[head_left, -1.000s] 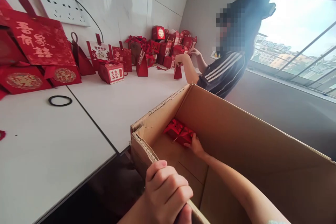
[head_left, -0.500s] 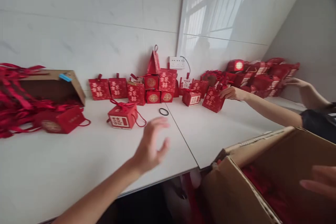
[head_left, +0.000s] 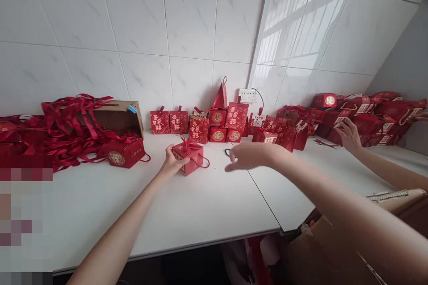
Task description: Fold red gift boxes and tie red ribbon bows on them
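Note:
My left hand (head_left: 174, 161) grips the left side of a small red gift box (head_left: 193, 160) that sits on the white table. A ribbon bow tops the box, and a red cord handle loops off its right side. Over the table to its right, my right hand (head_left: 252, 156) is reaching leftward, a little blurred, with fingers stretched out and nothing in them. Behind that hand a black ring (head_left: 228, 152) is partly covered. Another red gift box (head_left: 127, 153) with a gold emblem stands to the left, by a heap of red ribbons (head_left: 80, 136).
Red boxes (head_left: 218, 118) and card-like red packets (head_left: 179, 122) line the tiled wall below a power strip (head_left: 247, 95). At right, a co-worker's hand (head_left: 349, 137) touches a big stack of red boxes (head_left: 368, 122). An open cardboard carton (head_left: 321, 240) stands at the table's front edge.
My left hand has moved onto the bow-topped gift box, which is turned now. My right hand has come from the carton to over the table. The co-worker's hand has let go of a red packet.

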Demonstrator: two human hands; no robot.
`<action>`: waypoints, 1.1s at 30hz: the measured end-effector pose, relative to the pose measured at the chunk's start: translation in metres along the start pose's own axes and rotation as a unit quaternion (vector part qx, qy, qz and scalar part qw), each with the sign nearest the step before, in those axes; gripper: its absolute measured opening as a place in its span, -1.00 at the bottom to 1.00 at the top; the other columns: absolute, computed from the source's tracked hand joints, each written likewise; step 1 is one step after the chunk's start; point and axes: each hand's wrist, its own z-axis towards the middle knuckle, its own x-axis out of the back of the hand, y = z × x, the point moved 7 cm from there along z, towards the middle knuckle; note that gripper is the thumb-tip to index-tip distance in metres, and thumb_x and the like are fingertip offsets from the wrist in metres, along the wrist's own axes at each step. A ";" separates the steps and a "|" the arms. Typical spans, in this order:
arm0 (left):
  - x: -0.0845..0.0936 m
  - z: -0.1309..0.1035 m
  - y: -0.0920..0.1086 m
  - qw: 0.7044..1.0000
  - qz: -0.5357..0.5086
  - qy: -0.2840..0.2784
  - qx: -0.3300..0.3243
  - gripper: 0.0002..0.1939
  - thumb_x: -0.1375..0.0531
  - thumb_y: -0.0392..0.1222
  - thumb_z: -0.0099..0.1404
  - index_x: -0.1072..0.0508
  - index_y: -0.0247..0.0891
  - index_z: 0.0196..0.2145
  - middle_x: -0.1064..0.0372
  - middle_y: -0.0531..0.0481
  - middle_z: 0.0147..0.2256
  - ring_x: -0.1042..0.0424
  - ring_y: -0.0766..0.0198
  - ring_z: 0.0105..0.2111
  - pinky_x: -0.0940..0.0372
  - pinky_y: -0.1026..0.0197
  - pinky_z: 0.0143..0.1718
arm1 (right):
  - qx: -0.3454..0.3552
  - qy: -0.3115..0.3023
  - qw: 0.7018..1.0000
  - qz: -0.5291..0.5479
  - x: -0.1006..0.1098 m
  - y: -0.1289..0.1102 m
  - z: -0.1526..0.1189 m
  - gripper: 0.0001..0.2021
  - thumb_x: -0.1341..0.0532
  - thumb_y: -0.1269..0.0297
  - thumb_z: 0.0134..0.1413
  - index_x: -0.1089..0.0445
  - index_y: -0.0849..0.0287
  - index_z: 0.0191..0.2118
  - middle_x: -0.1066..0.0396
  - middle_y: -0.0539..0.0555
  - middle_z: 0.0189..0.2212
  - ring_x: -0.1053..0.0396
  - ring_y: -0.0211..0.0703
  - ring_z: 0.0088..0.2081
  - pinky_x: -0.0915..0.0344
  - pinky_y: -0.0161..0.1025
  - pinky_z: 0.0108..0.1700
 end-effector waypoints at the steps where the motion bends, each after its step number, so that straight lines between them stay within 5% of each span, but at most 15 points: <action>1: 0.003 -0.002 0.001 0.999 -0.023 -0.041 -0.003 -0.16 -0.25 -0.11 -0.17 -0.08 -0.21 0.10 -0.25 -0.22 0.03 -0.29 -0.02 0.01 -0.24 -0.02 -0.02 | 0.003 0.015 0.998 0.056 0.002 -0.003 0.018 -0.68 -0.37 0.02 -0.31 -0.38 0.20 -0.61 -0.35 0.09 -0.60 -0.35 -0.07 -0.48 -0.13 -0.25 -0.49; 4: 0.006 -0.012 -0.001 0.975 -0.123 -0.182 0.023 -0.30 -0.13 -0.19 -0.20 -0.28 -0.14 0.01 -0.36 -0.11 -0.03 -0.35 0.01 -0.05 -0.31 0.08 -0.11 | -0.003 0.062 0.984 0.170 0.000 -0.003 0.063 -0.62 -0.37 0.00 -0.31 -0.27 0.18 -0.70 -0.28 0.05 -0.68 -0.34 -0.09 -0.49 -0.16 -0.25 -0.47; 6: 0.003 -0.015 -0.004 0.957 -0.174 -0.227 0.047 -0.37 -0.09 -0.21 -0.20 -0.37 -0.15 -0.06 -0.41 -0.09 -0.07 -0.38 0.00 -0.08 -0.32 0.07 -0.14 | -0.007 0.073 0.976 0.206 -0.014 -0.002 0.084 -0.60 -0.32 -0.06 -0.22 -0.26 0.17 -0.67 -0.30 0.05 -0.66 -0.33 -0.13 -0.52 -0.19 -0.27 -0.49; 13: -0.001 -0.001 -0.024 0.989 -0.131 -0.056 0.027 -0.65 -0.15 -0.01 -0.07 -0.44 -0.25 -0.34 -0.45 -0.14 -0.25 -0.39 0.02 -0.15 -0.26 0.06 -0.12 | -0.016 0.144 0.919 0.367 -0.078 0.005 0.101 -0.57 -0.04 -0.16 0.05 -0.26 0.17 -0.38 -0.39 0.07 -0.43 -0.34 -0.23 -0.49 -0.21 -0.35 -0.54; 19: 0.015 0.000 -0.019 0.995 -0.084 0.048 0.009 -0.65 -0.12 -0.02 0.01 -0.37 -0.24 -0.25 -0.35 -0.03 -0.32 -0.35 0.18 -0.28 -0.25 0.19 -0.30 | -0.022 0.202 0.868 0.453 -0.086 0.014 0.097 -0.44 0.11 -0.27 0.03 -0.20 0.19 -0.49 -0.28 0.03 -0.54 -0.22 -0.28 -0.56 -0.14 -0.31 -0.53; 25: 0.002 0.004 0.006 0.999 -0.042 0.026 -0.011 -0.60 -0.09 0.15 0.12 -0.39 -0.27 -0.33 -0.38 -0.03 -0.40 -0.38 0.20 -0.38 -0.25 0.20 -0.36 | 0.035 0.229 0.836 0.498 -0.084 0.003 0.106 -0.50 -0.06 -0.23 -0.06 -0.12 0.17 -0.58 -0.11 -0.09 -0.65 -0.05 -0.34 -0.58 0.00 -0.34 -0.53; 33: 0.000 -0.012 0.022 0.997 0.030 0.066 -0.031 -0.79 -0.14 -0.05 0.11 -0.28 -0.22 -0.53 -0.28 0.02 -0.39 -0.31 0.23 -0.36 -0.20 0.19 -0.22 | 0.004 0.210 0.789 0.578 -0.101 0.002 0.093 -0.58 -0.08 -0.07 -0.03 -0.03 0.14 -0.63 0.01 -0.14 -0.72 0.06 -0.39 -0.66 0.12 -0.35 -0.60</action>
